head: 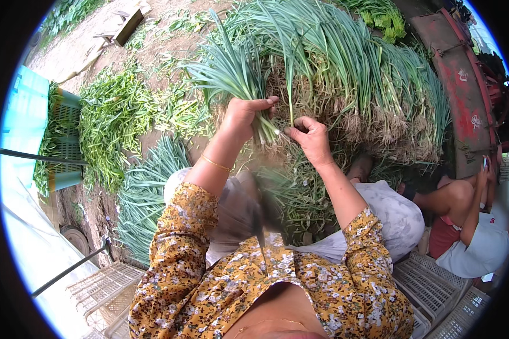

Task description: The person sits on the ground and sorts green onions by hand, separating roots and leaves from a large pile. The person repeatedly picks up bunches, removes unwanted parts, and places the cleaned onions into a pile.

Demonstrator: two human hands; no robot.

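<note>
My left hand is closed around a bunch of green onions, its leaves pointing up and away and its pale root ends sticking out below my fist. Just right of those root ends, my right hand pinches the lower stem of a single green onion between thumb and fingers. Its long leaf rises over the pile behind. A large heap of green onions with brown, dirty roots spreads beyond both hands. Loose leaves and trimmings lie beneath my hands, between my legs.
Another laid-out stack of green onions is beside my left leg. Cut greens litter the ground by a plastic crate. More crates stand low at both sides. At right are a red metal machine part and a seated person.
</note>
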